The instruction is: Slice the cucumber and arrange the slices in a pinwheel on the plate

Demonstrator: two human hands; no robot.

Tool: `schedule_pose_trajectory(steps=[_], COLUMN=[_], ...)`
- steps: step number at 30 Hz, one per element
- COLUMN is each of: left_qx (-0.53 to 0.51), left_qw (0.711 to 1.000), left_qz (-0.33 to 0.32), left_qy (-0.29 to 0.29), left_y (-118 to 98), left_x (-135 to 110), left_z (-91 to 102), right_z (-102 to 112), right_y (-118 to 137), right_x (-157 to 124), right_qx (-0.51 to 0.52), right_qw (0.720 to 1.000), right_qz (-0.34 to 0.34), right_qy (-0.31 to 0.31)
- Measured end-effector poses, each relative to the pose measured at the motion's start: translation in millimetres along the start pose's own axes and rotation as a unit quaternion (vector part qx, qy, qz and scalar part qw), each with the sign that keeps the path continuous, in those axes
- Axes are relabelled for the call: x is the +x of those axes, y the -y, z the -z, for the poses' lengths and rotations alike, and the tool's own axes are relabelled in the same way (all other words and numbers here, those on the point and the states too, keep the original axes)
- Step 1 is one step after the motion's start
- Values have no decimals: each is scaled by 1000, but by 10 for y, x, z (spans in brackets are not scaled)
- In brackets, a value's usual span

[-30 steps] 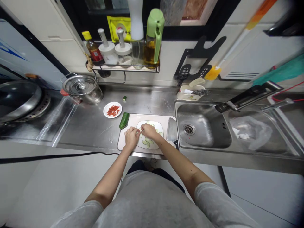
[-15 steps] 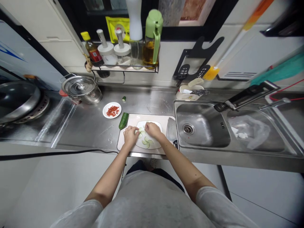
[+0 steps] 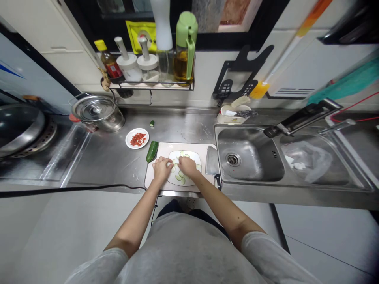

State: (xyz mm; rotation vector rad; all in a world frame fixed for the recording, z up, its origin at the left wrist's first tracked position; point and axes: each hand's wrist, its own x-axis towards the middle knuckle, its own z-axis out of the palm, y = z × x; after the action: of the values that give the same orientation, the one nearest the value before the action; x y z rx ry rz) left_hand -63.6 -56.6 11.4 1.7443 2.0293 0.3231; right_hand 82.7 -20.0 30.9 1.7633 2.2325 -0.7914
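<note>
A white plate point(image 3: 196, 155) rests on a pale cutting board point(image 3: 151, 181). Thin green-edged cucumber slices point(image 3: 181, 179) lie on it in curved groups around the rim. At the plate's left side my left hand point(image 3: 161, 169) has its thumb and fingertips bent together at a cucumber slice point(image 3: 173, 169). Over the middle of the plate, my right hand point(image 3: 188, 167) is closed in a pinch at the slices, mostly hiding what is in it. A cleaver point(image 3: 211, 161) with a black handle lies on the board's right edge. A cut cucumber point(image 3: 152, 151) lies on the upper left corner.
A small plate point(image 3: 128, 145) of chopped red pieces point(image 3: 137, 139) and a cucumber end point(image 3: 152, 123) are behind the board. A lidded pot point(image 3: 111, 118) stands further left. The sink point(image 3: 251, 157) is to the right. Bottles fill the wall rack point(image 3: 154, 86).
The right hand has moved slightly left and down over the plate, uncovering slices at its top and right. The left hand stays at the plate's left side. The view has shifted slightly.
</note>
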Motion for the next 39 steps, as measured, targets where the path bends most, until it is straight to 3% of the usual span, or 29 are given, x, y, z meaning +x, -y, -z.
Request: schedule_pose_trajectory(steps=[14, 18, 24, 29, 35, 39], left_qx=[22, 30, 27, 9, -10, -8], left_qw=[1000, 999, 999, 999, 998, 998], left_qz=[-5, -5, -5, -10, 24, 34], left_qy=[-11, -14, -25, -37, -51, -57], left_y=[-11, -26, -34, -35, -18, -7], left_x=[0, -11, -35, -67, -134, -167], left_z=[-28, -33, -49, -29, -18, -23], right_z=[-27, 31, 84, 17, -120, -176], right_y=[-14, -80, -463, -880, -1187, -1204], right_x=[-30, -77, -323, -652, -909, -943], right_qx=[18, 117, 343, 409, 426, 378], right_qw=[999, 987, 901, 854, 836, 866], right_qz=[6, 35, -5, -52, -101, -105], right_qy=[-27, -106, -265, -317, -331, -310])
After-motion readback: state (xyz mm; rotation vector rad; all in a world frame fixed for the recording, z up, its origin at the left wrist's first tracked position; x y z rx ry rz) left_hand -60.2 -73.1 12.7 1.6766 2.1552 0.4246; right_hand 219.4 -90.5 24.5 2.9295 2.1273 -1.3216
